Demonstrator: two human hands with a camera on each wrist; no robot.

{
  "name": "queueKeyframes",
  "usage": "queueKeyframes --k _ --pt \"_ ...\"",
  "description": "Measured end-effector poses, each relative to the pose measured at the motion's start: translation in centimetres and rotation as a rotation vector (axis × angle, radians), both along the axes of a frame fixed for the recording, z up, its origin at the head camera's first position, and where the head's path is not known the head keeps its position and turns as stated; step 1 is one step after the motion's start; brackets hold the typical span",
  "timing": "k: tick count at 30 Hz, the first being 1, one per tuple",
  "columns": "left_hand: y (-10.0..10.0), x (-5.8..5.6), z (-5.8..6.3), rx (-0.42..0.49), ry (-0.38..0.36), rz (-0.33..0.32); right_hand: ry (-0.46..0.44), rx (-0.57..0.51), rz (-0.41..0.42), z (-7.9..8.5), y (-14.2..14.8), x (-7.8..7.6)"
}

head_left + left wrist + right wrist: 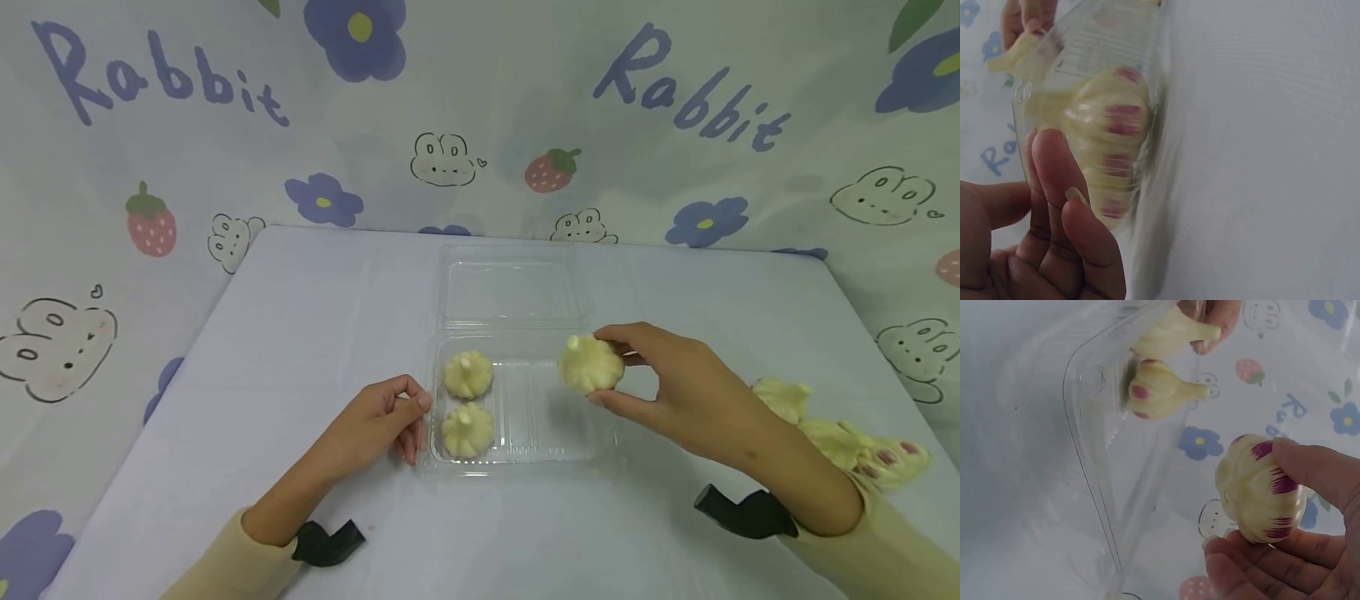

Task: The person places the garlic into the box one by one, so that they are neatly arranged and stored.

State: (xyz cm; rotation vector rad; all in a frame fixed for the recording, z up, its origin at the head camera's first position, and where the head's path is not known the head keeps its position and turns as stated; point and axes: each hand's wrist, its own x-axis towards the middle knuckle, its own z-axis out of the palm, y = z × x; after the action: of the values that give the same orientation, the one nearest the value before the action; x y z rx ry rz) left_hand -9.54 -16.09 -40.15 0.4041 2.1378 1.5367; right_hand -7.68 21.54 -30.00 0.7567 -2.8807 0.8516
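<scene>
A clear plastic clamshell container lies on the table with its lid folded back to the far side. Two garlic bulbs, one behind the other, sit stem up along its left wall. My right hand pinches a third garlic bulb between thumb and fingers, above the container's right half. Purple streaks mark this bulb's underside in the right wrist view. At the container's left edge, my left hand holds the rim between thumb and curled fingers.
Several more garlic bulbs lie on the table to the right, partly hidden behind my right forearm. White cloth covers the table. A printed curtain hangs behind it. Black straps show at both wrists.
</scene>
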Motion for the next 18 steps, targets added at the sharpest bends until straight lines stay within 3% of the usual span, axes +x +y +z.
queueKeyframes --k 18 --pt "-0.1 -0.1 0.2 0.003 0.007 0.001 -0.129 -0.038 0.112 -4.5 -3.3 -3.5"
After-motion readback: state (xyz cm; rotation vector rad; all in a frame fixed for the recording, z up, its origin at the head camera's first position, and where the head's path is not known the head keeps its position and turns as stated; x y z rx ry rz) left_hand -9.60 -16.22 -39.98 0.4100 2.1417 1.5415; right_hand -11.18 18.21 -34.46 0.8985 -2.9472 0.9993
